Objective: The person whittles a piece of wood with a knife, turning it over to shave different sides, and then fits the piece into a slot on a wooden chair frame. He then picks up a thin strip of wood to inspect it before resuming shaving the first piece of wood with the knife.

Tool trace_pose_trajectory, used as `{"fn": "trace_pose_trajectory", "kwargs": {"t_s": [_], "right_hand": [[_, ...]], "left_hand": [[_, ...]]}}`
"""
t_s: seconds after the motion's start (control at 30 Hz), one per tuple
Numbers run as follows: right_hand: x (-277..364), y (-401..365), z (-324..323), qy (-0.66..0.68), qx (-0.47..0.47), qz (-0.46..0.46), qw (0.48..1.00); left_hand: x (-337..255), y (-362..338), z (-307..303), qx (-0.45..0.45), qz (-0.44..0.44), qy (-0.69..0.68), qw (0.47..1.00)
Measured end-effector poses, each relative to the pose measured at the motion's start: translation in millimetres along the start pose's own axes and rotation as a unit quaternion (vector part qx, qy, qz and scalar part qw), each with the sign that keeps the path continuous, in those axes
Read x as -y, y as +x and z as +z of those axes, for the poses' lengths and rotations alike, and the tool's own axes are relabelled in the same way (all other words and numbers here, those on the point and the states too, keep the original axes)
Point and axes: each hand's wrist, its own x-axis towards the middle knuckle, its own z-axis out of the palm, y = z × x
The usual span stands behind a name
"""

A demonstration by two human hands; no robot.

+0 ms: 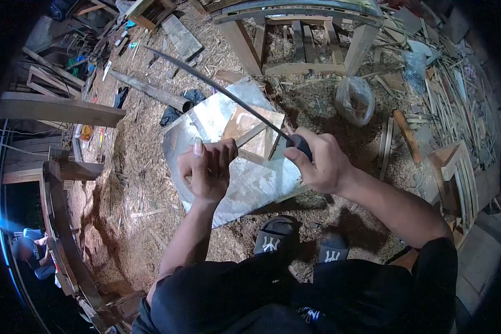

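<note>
- Black handle (299, 147) clenched in right hand (325, 161), fingers curled round, thumb pressed along near side.
- From handle, long slim dark rod (217, 86) slanting up and leftward, narrowing to far tip; file or blade, cannot tell which.
- In left hand (206, 167), fingers folded shut round thin wooden strip (253, 133), thumb raised against curled forefinger; strip jutting out toward right hand.
- Between and just beyond both hands, squarish wooden piece (261, 143), lying on pale sheet (284, 178); rod and strip both passing across it in view, contact not clear.
- Beneath sheet and all around, ground (145, 195) thick with shavings and chips.
- Close below sheet, dark slippers (275, 236) with white lettering.
- Past sheet, large wooden frame (306, 69) with legs and slats; to its right, clear plastic bag (355, 100), contents hard to make out.
- Off right, smaller slatted frame (459, 172), tilted, near reddish round stick (407, 136).
- At far left, beyond curved timber (64, 217), another person (33, 250), small and blurred.
</note>
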Motion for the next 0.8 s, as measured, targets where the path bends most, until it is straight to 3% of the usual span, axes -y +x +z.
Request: {"fn": "trace_pose_trajectory", "kwargs": {"t_s": [0.07,0.13,0.23,0.3,0.37,0.5,0.57,0.73,0.8], "right_hand": [[-10,1,5,0.009,-0.011,-0.026,1.0],[-18,6,10,-0.088,0.043,0.151,0.984],[-6,7,1,-0.065,0.079,0.172,0.98],[-3,5,0,-0.061,0.063,0.156,0.984],[8,4,-3,-0.008,0.002,0.035,0.999],[-21,-3,11,-0.008,-0.033,-0.022,0.999],[-35,3,10,-0.064,0.003,0.196,0.978],[-16,4,-7,-0.043,-0.037,0.099,0.993],[-2,1,-9,0.023,-0.043,0.031,0.998]], "left_hand": [[1,1,-2,0.014,0.001,0.009,1.0],[2,3,-1,0.034,0.005,0.011,0.999],[0,4,0,-0.004,-0.012,-0.032,0.999],[-1,5,-1,0.011,-0.013,-0.011,1.0],[-1,5,-1,-0.001,-0.013,-0.013,1.0],[-1,4,2,-0.012,-0.005,0.005,1.0],[0,1,2,-0.013,-0.011,-0.001,1.0],[-2,5,1,-0.001,-0.003,0.003,1.0],[-1,4,-1,-0.014,-0.021,-0.016,1.0]]}}
